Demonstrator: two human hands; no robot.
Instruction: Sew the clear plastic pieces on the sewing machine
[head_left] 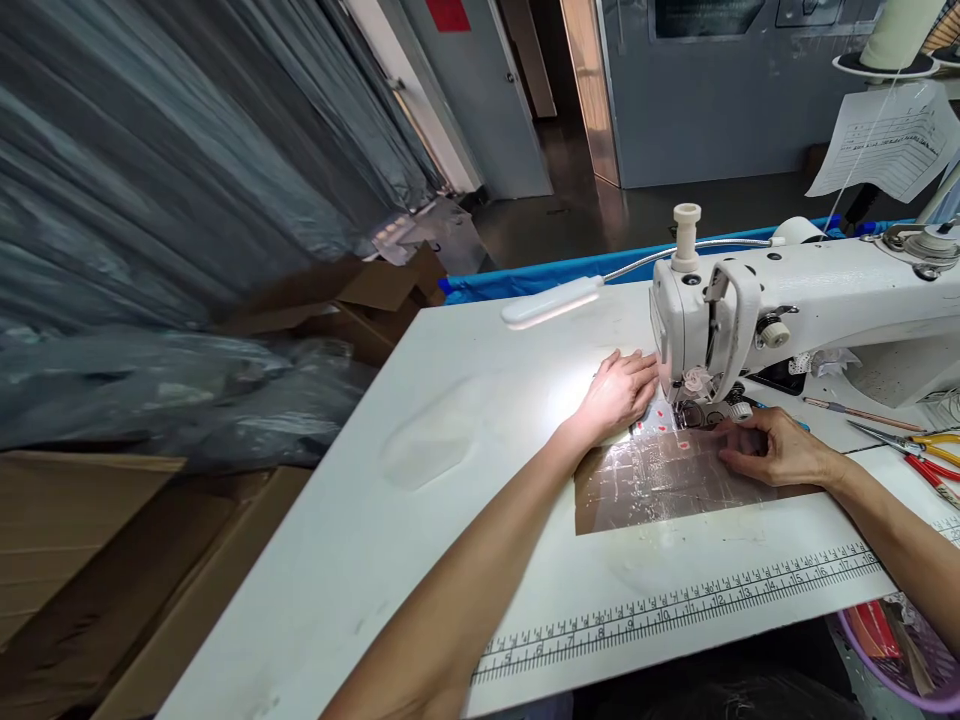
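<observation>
The thin, brownish, see-through rectangular sheet with small red marks [652, 490] lies on the smooth white tabletop [337, 560], its far part reaching the head of the white metal sewing machine [847, 290]; left of that machine's head, the left hand [621, 390] lies flat, fingers extended; in front of it, the right hand [784, 450] curls at the sheet, whether pinching I cannot tell. Work seems under way; what is done or left cannot be made out.
</observation>
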